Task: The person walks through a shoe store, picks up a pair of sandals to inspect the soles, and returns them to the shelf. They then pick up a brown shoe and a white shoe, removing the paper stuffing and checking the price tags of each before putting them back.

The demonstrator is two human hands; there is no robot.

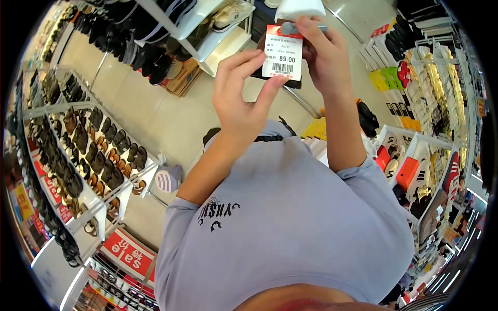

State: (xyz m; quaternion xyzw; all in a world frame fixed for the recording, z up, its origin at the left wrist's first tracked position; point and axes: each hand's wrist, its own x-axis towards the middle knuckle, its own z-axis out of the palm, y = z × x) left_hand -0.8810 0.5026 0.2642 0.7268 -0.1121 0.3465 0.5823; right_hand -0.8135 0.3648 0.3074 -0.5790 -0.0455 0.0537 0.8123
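Note:
A white and red price tag (281,54), printed with 89.00 and a barcode, faces me between my hands. My left hand (237,96) grips it, with fingertips at its left edge and the thumb at its lower edge. My right hand (326,54) is closed at the tag's upper right. Its thumb presses on a grey plastic piece (288,28) with a rounded end, which looks like a security tag. Behind the price tag is a dark item (294,84), mostly covered, so its kind cannot be made out.
Racks of sandals (104,147) stand at left, above a red sale sign (128,253). A white shelf (220,54) with shoes is ahead. At right, shelves hold sneakers (417,179) and boxes. A lilac cap-like item (168,179) is beside the left rack. Pale floor tiles (176,116) show between.

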